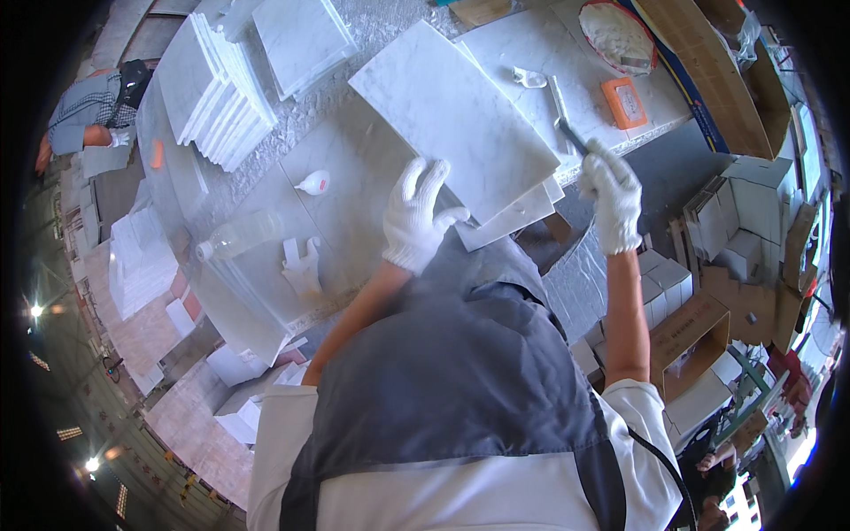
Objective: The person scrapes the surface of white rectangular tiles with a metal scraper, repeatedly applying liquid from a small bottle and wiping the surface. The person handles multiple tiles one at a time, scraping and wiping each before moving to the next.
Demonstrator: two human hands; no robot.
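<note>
My left hand (414,217), in a white knit glove, has its fingers apart along the near-left edge of a grey-veined white marble tile (465,115). The tile lies askew on other tiles (513,217), whose corners stick out toward my apron. To the right of the tile my gloved right hand (613,199) is closed around a narrow tool (574,137) with a dark shaft. The tool points up and left, over the tabletop. By its tip is a pale, narrow strip (558,99); I cannot tell whether it is the tool's blade.
A red-rimmed bowl of white paste (617,37) and an orange block (624,103) sit far right. Stacked tiles (221,97) stand far left. A small white bottle (313,183) and a clear bottle (237,235) lie left. Boxes (699,345) crowd the right; another person (84,111) works far left.
</note>
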